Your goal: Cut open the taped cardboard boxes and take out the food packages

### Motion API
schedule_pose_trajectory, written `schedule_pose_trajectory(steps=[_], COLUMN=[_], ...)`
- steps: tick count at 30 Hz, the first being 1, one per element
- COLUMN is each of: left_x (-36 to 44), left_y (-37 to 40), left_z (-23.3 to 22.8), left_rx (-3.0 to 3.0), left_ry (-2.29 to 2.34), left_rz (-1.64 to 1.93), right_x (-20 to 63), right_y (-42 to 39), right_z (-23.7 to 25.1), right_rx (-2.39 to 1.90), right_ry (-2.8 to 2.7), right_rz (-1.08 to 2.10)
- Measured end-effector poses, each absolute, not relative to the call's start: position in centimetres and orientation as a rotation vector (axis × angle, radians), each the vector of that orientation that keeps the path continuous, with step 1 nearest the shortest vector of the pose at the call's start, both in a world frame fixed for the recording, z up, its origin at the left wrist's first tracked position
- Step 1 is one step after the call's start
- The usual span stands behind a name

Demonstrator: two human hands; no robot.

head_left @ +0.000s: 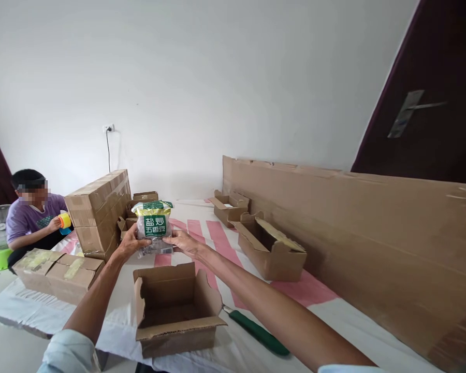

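Both my hands hold a clear snack bag (154, 226) with a green label and yellow-green top, upright above the table. My left hand (130, 242) grips its left side and my right hand (185, 242) grips its right side. Just below and in front of the bag stands an open cardboard box (177, 310) with its flaps up and nothing visible inside.
A green-handled tool (258, 331) lies right of the open box. More open boxes (270, 248) (229, 207) sit along a large cardboard sheet (373, 243) on the right. A stack of taped boxes (97, 212) and a sealed box (56, 272) stand left, where another person (33, 215) sits with a tape roll.
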State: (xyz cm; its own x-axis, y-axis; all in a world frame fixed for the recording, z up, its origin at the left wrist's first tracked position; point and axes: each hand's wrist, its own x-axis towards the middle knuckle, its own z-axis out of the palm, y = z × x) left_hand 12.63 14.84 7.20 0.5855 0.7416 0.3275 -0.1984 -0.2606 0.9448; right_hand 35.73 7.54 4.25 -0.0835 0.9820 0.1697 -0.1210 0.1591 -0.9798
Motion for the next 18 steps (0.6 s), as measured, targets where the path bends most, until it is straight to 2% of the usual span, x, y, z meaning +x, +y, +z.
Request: schedule_pose_trajectory(steps=[8,18], left_x=[13.0,12.8], left_y=[15.7,15.8], left_z=[5.1,5.2], left_rx=[1.595,1.624], left_ry=[0.52,0.564], left_rz=[0.955,0.962], right_x=[36.4,36.5], right_y=[8.9,9.4], right_z=[2.3,1.9], right_rx=[-1.034,-1.054], right_ry=[-1.266,-1.272], right_rz=[1.267,1.261])
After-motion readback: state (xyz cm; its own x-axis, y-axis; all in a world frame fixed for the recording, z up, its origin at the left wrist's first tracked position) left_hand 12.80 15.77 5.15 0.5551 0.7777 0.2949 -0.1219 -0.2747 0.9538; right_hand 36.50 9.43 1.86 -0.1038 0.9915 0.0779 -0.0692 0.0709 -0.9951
